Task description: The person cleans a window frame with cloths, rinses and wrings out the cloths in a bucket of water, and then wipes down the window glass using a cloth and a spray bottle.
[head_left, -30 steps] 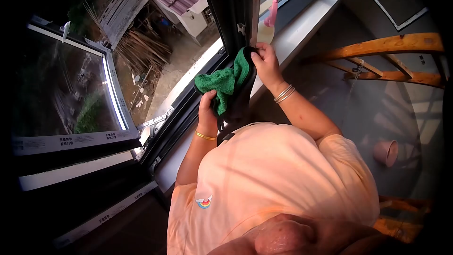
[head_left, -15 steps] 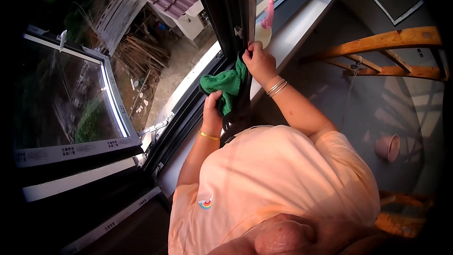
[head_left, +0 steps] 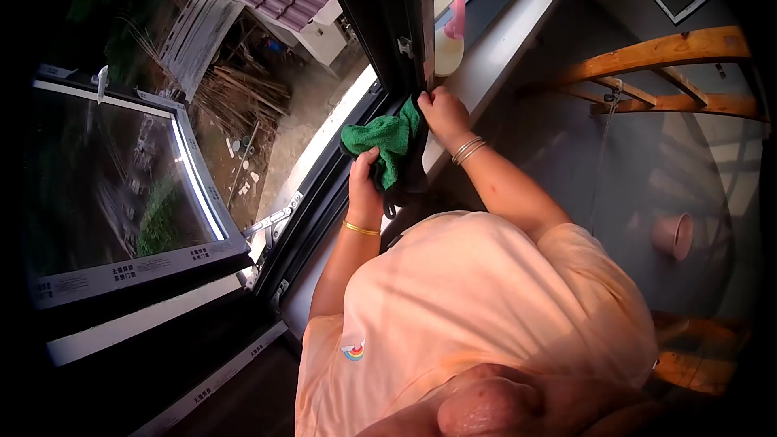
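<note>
A green cloth [head_left: 380, 139] with a dark edge hangs bunched between my hands against the dark window frame [head_left: 324, 150]. My left hand [head_left: 366, 186], with a gold bracelet at the wrist, is closed on the cloth's lower left part, thumb on top. On the other side, my right hand [head_left: 445, 117], wearing silver bangles, pinches the cloth's upper right corner beside the frame's upright post. Its fingertips are partly hidden. Just beyond that hand stands a spray bottle [head_left: 449, 55] with a pink trigger head, on the sill.
An open window sash [head_left: 121, 186] swings outward at left, joined by a metal hinge arm [head_left: 275, 217]. A light sill [head_left: 518, 24] runs to the upper right. Behind it are a wooden ladder [head_left: 664, 69] and a pink bucket [head_left: 673, 236] on the floor.
My right hand has come slightly down and away from the spray bottle, which shows more of its body. The cloth is bunched a little differently. The whole view has shifted slightly.
</note>
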{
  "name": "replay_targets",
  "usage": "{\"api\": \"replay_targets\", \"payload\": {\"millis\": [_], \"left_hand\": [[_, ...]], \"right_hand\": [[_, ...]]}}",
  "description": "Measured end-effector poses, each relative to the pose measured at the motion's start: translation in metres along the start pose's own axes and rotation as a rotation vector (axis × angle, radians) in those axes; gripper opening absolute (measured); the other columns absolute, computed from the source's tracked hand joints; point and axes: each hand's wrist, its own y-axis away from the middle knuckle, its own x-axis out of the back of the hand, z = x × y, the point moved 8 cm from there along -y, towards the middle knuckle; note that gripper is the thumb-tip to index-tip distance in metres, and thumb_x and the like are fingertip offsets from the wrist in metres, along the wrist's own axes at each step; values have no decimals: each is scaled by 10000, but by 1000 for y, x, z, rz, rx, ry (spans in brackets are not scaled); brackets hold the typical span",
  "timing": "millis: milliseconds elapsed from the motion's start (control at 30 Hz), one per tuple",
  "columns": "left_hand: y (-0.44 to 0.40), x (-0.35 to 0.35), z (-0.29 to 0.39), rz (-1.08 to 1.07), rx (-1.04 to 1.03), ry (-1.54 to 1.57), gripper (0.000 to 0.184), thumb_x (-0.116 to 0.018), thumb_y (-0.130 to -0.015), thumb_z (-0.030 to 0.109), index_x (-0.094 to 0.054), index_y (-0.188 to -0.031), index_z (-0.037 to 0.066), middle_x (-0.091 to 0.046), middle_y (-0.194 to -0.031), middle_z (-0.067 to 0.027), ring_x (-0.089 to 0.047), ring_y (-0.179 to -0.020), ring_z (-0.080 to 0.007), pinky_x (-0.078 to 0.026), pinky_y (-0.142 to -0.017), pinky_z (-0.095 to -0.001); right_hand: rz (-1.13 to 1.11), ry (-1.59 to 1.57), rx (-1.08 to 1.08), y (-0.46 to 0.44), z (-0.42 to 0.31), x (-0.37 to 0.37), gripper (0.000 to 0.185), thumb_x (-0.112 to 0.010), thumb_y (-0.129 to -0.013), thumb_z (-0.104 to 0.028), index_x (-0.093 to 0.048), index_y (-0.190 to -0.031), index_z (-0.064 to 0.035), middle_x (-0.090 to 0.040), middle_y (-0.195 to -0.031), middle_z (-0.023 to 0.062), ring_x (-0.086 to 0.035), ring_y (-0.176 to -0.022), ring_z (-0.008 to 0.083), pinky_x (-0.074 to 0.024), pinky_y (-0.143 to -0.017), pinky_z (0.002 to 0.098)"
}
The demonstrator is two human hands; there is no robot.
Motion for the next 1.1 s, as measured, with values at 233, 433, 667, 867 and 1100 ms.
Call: {"api": "replay_targets", "payload": {"millis": [233,433,667,867,1100], "left_hand": [[1,5,6,21,-63,-15,294,-541,-905,160,-626,-1114,-28,-676,-1067,-98,-639,-985,-207,-497,-902,-335],[2,0,6,-43,-41,24,310,-542,-907,151,-606,-1154,-25,-662,-1115,-104,-628,-1020,-212,-494,-923,-343],[28,-3,18,-56,39,49,433,-507,-915,244,-539,-1265,-9,-621,-1220,-149,-597,-1136,-282,-454,-1029,-392],[10,-12,19,-68,-57,-61,350,-525,-915,164,-579,-1202,-29,-653,-1153,-127,-629,-1062,-239,-498,-949,-372],[7,-4,-4,1,-23,-85,312,-542,-901,143,-602,-1151,-33,-671,-1091,-109,-648,-989,-210,-509,-892,-331]], "right_hand": [[-288,47,-147,-1,21,-32,422,-476,-942,-352,-686,-946,14,-684,-972,215,-641,-941,415,-505,-832,504],[-414,-487,-446,-4,37,-69,331,-474,-916,-263,-644,-842,11,-639,-728,172,-633,-607,317,-486,-581,458],[-674,-742,-619,48,9,-81,274,-516,-892,-281,-539,-696,-90,-503,-567,35,-461,-447,172,-336,-418,338],[-432,-391,-351,0,30,-50,368,-526,-882,-252,-614,-733,72,-623,-629,161,-638,-552,284,-501,-574,413],[-543,-565,-554,-1,32,-54,304,-587,-878,-253,-602,-806,42,-580,-683,85,-532,-519,204,-428,-468,385]]}}
